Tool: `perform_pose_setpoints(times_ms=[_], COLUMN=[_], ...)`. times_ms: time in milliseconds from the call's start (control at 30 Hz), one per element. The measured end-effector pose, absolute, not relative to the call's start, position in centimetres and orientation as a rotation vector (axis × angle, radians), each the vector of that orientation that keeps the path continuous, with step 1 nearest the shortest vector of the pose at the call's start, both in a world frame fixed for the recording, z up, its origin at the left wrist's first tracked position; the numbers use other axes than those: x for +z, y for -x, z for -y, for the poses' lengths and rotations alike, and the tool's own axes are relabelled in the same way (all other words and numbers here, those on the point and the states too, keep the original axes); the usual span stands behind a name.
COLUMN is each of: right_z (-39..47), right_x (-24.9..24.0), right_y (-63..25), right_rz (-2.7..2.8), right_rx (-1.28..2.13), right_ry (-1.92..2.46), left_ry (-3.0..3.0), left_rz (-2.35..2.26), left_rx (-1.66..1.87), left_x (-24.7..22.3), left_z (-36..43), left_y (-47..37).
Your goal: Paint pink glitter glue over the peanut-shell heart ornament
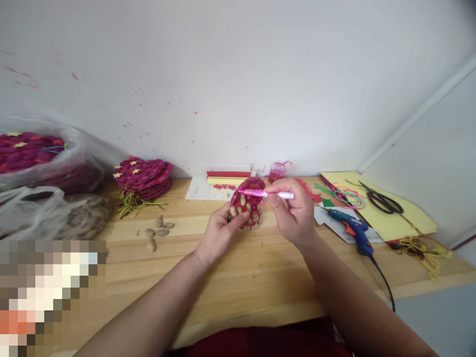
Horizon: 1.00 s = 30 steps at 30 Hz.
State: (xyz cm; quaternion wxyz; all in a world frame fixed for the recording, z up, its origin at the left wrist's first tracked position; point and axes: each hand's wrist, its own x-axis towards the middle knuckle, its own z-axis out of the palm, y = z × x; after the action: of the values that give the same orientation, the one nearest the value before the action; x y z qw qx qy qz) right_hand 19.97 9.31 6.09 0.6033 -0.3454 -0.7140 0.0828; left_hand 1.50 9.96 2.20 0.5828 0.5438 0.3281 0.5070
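Observation:
A red disc covered with peanuts (pixel 243 210) is gripped at its lower left by my left hand (pixel 220 229), the thumb lying over its front. Magenta paint coats the peanuts along its top and left; those in the middle and at the bottom are bare. My right hand (pixel 293 210) pinches a white-handled brush (pixel 284 195), level above the disc. The brush's magenta-stained tip lies at the disc's upper left; whether it touches cannot be told. Behind the hands, a clear cup with magenta paint (pixel 275 172) stands by the wall.
Loose peanuts (pixel 151 233) and a stack of magenta peanut discs (pixel 145 173) lie left, beside plastic bags (pixel 80 168). At right are a blue glue gun (pixel 351 225) with its cord, black scissors (pixel 385 201), yellow sheets (pixel 405 213) and coloured string (pixel 349 196).

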Motion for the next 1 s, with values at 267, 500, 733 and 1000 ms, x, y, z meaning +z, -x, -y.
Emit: perform_pose_setpoints(times_ms=[267, 500, 733, 1000], right_z=[-9.5, -9.4, -10.1, -10.3], right_x=[6.2, 6.1, 6.2, 6.4], right_y=[-20.1, -20.1, -20.9, -21.1], right_rz=[1.702, 1.719, 1.705, 1.762], right_rx=[0.194, 0.277, 0.25, 0.217], right_ry=[0.814, 0.792, 0.875, 0.871], left_ry=[-1.217, -0.99, -0.92, -0.877], left_rz=[-0.754, -0.732, -0.698, -0.65], left_rx=[1.159, 1.113, 1.016, 1.013], left_x=[2.6, 2.2, 2.3, 2.7], left_z=[-10.0, -10.4, -10.1, -10.1], left_y=[-1.4, -1.6, -1.5, -1.6])
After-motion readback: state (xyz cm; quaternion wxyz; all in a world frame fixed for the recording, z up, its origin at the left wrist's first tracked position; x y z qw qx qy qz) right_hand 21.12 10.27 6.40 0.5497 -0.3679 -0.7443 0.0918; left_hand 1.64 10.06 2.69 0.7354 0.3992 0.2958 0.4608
